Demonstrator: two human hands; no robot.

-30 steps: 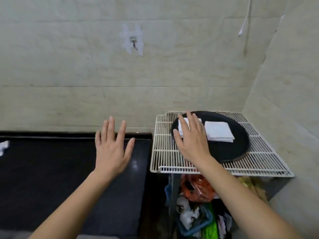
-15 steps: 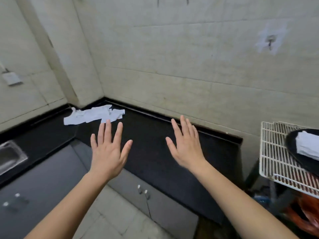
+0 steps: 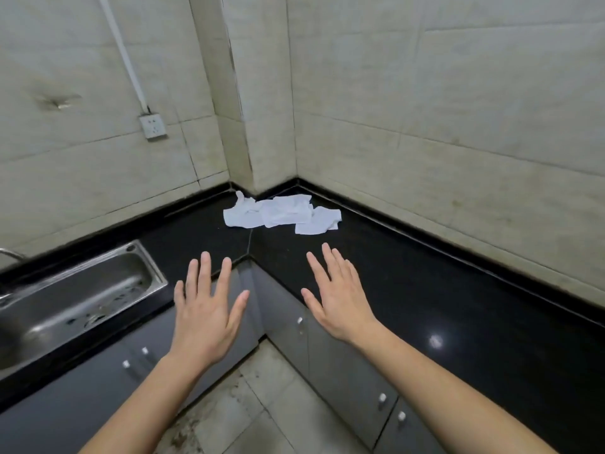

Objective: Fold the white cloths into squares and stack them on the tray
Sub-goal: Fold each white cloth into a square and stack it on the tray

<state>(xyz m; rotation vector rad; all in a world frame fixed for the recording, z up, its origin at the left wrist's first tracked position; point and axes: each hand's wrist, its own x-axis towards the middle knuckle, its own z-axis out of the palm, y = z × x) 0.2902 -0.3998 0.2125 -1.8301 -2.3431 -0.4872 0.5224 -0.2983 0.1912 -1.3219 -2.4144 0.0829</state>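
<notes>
The white cloths [image 3: 281, 216] have shifted to centre, beyond left hand [image 3: 204, 309] and right hand [image 3: 337, 299], both grips spread apart.

Dim, even light; glare spot on black countertop [image 3: 435, 340]; wide-angle edge bending.

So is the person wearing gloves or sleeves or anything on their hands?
No. The left hand and right hand are bare: no gloves, rings or watch show. The left forearm and right forearm are bare too, with no sleeve in view.
</notes>
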